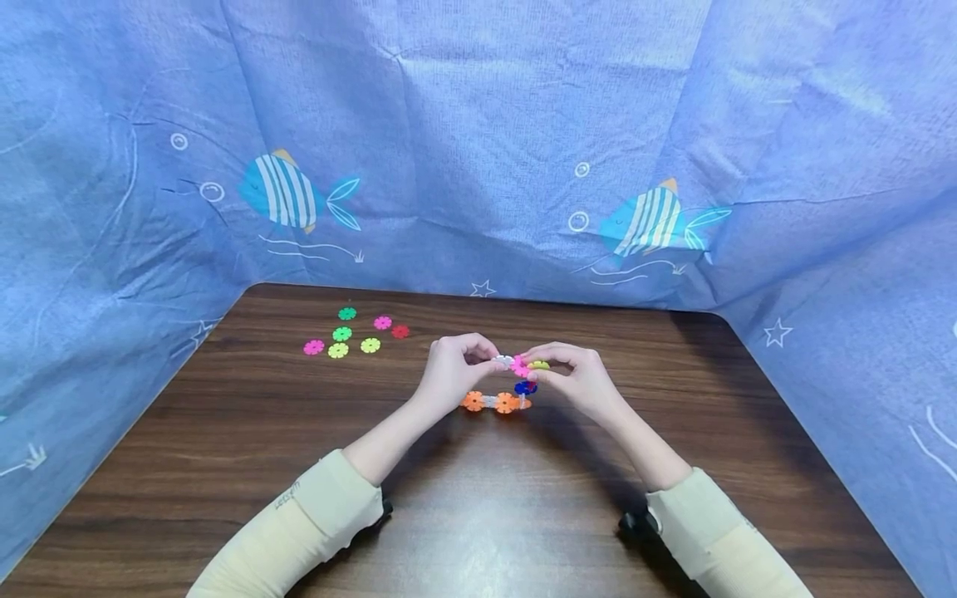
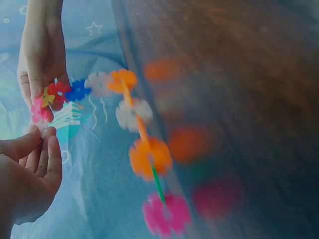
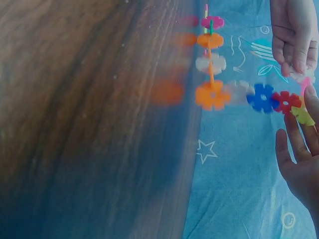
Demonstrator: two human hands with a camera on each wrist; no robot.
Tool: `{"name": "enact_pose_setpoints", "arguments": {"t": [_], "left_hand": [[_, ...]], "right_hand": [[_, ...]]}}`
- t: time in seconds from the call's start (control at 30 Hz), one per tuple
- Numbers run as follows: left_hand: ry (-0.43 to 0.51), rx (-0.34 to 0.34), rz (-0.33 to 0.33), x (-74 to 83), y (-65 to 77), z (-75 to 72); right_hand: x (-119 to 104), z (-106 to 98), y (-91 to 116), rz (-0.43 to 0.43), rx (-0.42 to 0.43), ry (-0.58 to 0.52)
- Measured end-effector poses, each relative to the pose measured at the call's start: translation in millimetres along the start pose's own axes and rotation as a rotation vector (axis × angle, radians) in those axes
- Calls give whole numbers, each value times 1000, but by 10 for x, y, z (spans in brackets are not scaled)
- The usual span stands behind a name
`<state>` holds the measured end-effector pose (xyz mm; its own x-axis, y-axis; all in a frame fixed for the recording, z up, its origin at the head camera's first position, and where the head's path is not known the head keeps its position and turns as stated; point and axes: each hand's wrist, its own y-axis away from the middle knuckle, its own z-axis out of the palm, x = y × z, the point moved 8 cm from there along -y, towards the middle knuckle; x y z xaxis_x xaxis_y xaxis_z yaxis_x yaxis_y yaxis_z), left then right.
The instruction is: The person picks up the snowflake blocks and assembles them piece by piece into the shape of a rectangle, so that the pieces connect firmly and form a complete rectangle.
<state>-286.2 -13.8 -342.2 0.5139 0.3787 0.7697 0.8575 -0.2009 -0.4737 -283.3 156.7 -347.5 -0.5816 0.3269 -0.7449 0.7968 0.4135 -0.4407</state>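
A chain of flower-shaped plastic interlocking discs runs between and below the two hands. The left hand pinches a white disc between thumb and fingers. Against it stands a pink disc, gripped from the other side by the right hand, whose fingertips also overlap a yellow disc. From there the chain bends through a red disc, a blue disc and a clear disc to an orange disc. Beyond come another clear disc, an orange disc, an edge-on green disc and a magenta disc.
Several loose discs lie at the table's back left, among them a green disc, a red disc and a yellow disc. A blue curtain printed with fish surrounds the brown wooden table.
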Motion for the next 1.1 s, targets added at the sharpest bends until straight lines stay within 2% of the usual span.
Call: {"name": "enact_pose_setpoints", "arguments": {"t": [0.3, 0.47, 0.63, 0.83, 1.1], "left_hand": [[-13, -8, 7, 53, 15, -6], [-2, 1, 4, 24, 16, -22], [-2, -17, -3, 7, 22, -17], [-4, -36, 7, 16, 34, 9], [13, -49, 2, 31, 47, 32]], "right_hand": [[26, 27, 33, -104, 13, -5], [-124, 37, 21, -126, 0, -1], [-317, 47, 19, -81, -43, 2], [-159, 56, 22, 3, -59, -7], [-328, 49, 4, 2, -26, 0]]}}
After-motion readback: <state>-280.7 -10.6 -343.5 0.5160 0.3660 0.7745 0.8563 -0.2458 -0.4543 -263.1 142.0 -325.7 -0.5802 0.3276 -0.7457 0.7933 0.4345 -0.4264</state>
